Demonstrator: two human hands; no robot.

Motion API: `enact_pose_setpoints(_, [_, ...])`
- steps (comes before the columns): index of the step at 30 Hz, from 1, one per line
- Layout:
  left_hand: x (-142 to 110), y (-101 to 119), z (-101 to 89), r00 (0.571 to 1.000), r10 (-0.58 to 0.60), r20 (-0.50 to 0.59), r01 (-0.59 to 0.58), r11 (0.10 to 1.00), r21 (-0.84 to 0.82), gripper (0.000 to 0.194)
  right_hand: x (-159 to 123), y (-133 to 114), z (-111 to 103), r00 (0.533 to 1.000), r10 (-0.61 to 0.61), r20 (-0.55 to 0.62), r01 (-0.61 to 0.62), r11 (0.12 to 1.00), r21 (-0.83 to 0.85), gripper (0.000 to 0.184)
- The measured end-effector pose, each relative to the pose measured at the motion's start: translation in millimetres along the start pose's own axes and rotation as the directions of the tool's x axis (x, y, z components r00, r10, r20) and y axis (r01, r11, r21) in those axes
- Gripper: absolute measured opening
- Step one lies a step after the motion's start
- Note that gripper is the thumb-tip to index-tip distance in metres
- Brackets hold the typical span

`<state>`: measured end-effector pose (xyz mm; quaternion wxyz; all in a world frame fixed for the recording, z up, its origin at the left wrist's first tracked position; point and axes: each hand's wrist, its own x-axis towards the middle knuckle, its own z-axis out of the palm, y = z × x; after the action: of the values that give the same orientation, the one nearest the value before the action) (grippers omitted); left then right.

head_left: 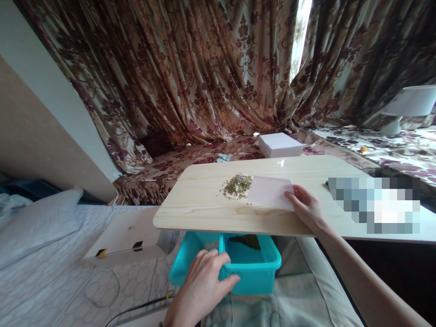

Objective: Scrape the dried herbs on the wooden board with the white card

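My right hand point(308, 210) pinches the near right edge of a white card point(270, 193) that lies flat on a pale wooden board point(204, 209). The card's left edge touches a small heap of greenish dried bits point(237, 185) on the board. My left hand point(204, 284) grips the near wall of a turquoise plastic bin point(259, 272), which sits under the board's front edge. Dark green material point(247, 240) lies inside the bin.
A white box point(279, 144) stands behind the board on patterned fabric. Flowered curtains point(204, 68) hang across the back. A flat white carton point(126, 236) and a cable point(136, 309) lie on the quilted bed at left. A blurred patch point(374, 204) covers the board's right end.
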<state>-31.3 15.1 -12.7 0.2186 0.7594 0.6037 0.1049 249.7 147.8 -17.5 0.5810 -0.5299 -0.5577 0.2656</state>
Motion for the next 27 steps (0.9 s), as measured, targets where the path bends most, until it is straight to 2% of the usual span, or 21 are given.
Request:
enact_pose_setpoints(4, [0.5, 0.9, 0.2, 1.000, -0.001, 0.008, 0.002, 1.000, -0.007, 0.016, 4.9, 3.2, 2.9, 0.999, 0.012, -0.031, -0.012, 1.000, -0.001, 0.019])
enact_pose_setpoints(11, [0.3, 1.0, -2.0, 1.000, -0.009, 0.006, 0.009, 1.000, -0.009, 0.016, 11.0, 6.5, 13.8, 1.000, 0.011, 0.002, -0.011, 1.000, 0.019, 0.022])
enact_pose_setpoints(22, [0.2, 1.5, -2.3, 1.000, -0.010, 0.012, 0.010, 1.000, -0.009, 0.017, 7.9, 4.3, 11.8, 1.000, -0.012, -0.018, 0.012, 1.000, -0.023, 0.020])
enact_pose_setpoints(27, [1.0, 1.8, -2.2, 1.000, -0.012, 0.006, 0.012, 1.000, -0.007, 0.017, 7.6, 3.8, 12.9, 0.999, -0.037, 0.014, 0.037, 0.998, -0.043, 0.021])
